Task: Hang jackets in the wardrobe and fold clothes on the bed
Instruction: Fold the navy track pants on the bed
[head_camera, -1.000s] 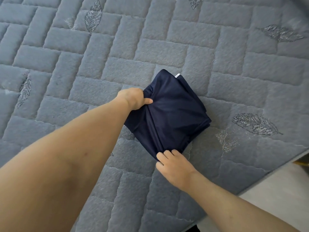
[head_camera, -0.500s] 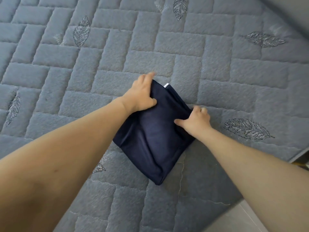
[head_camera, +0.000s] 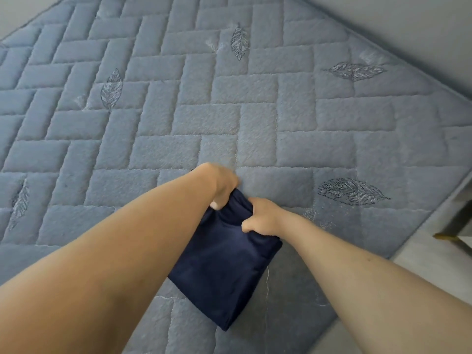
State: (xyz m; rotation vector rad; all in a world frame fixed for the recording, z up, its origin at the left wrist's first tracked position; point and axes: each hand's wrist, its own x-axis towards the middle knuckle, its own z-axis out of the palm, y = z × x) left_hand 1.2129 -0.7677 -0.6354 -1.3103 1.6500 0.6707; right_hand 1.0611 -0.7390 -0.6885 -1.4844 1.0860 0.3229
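Folded navy cloth (head_camera: 224, 267) low in the centre of the frame, lying on the bed (head_camera: 255, 123), its near corner pointing toward the bottom edge. Left hand (head_camera: 221, 185) at the cloth's far left corner, fingers curled over the edge and gripping the fabric, thumb tip showing pale against the navy. Right hand (head_camera: 263, 217) just beside it on the far right edge, fingers tucked round the fold, thumb pressed on top; both hands closed tight on the cloth, nearly touching each other. Both bare forearms reaching in from the bottom corners. Bed cover grey-blue, quilted in a brick pattern with stitched leaves (head_camera: 353, 191), one leaf right of the hands. A loose thread (head_camera: 267, 284) trailing by the cloth's right side. Pale floor (head_camera: 434, 254) at lower right, a gold-tipped furniture leg (head_camera: 445, 236) at the right edge.
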